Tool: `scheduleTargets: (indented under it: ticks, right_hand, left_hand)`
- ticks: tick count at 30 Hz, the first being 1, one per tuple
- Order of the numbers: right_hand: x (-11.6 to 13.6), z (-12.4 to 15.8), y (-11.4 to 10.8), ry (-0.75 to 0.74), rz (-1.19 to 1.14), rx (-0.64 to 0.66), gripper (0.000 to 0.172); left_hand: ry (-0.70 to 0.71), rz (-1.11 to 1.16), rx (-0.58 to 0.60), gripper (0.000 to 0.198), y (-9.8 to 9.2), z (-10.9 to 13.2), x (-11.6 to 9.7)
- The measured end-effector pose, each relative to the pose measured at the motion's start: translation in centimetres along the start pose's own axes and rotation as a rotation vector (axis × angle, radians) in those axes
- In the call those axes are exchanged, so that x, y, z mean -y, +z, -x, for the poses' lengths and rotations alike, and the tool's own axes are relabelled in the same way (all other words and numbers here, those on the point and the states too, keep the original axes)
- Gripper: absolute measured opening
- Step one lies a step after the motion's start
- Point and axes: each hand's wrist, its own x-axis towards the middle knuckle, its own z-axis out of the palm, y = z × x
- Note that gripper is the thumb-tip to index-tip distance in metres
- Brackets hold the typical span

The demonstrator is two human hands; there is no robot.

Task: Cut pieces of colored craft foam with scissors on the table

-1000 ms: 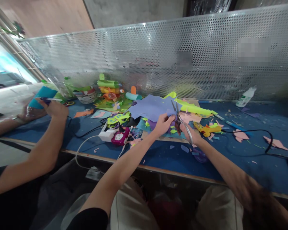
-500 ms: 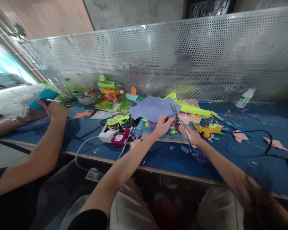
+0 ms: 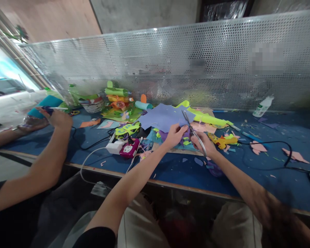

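Note:
My left hand (image 3: 174, 135) pinches a small piece of purple paper (image 3: 182, 122) between thumb and fingers. In my right hand (image 3: 206, 143) is a pair of metal scissors (image 3: 187, 119), its blades pointing away from me, nearly together, beside the small piece. Whether the blades touch the paper I cannot tell. Behind both hands lies a large jagged-edged purple sheet (image 3: 157, 117), on top of bright yellow-green paper (image 3: 212, 119) and other scraps. A yellow glue gun (image 3: 223, 139) rests to the right of my right hand.
A magenta power adapter (image 3: 129, 148) with a white plug and cables sits left of my forearm. A white bottle (image 3: 263, 106) stands tilted near the perforated metal screen (image 3: 170, 69). At left, a co-worker's hand (image 3: 59, 119) works at a blue-wrapped plastic bottle (image 3: 45, 105). Paper scraps litter the blue table (image 3: 248, 182).
The scissor blades have come closer together. My left hand keeps its pinch on the small purple piece, and both hands stay almost in place.

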Motion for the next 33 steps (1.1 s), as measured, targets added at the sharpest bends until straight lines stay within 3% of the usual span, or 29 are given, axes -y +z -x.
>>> scheduleTargets:
  ticks: [6,15,22,33]
  right_hand:
    - [-0.9,-0.1,0.0,-0.043,0.017,0.051,0.047]
    - [0.3,0.0,0.1,-0.018,0.012,0.088,0.057]
    - [0.5,-0.1,-0.1,-0.034,0.032,0.086,0.056]
    - [0.3,-0.3,-0.2,-0.024,0.019,0.066,0.058]
  left_hand:
    - [0.023,0.005,-0.025,0.051,0.1,0.2,-0.3]
    - [0.008,0.102,-0.067,0.05,0.2,0.0,-0.6]
    - [0.006,0.087,0.022,0.047,0.0,0.1,-0.7]
    - [-0.059,0.096,0.004,0.051,0.3,0.1,-0.9]
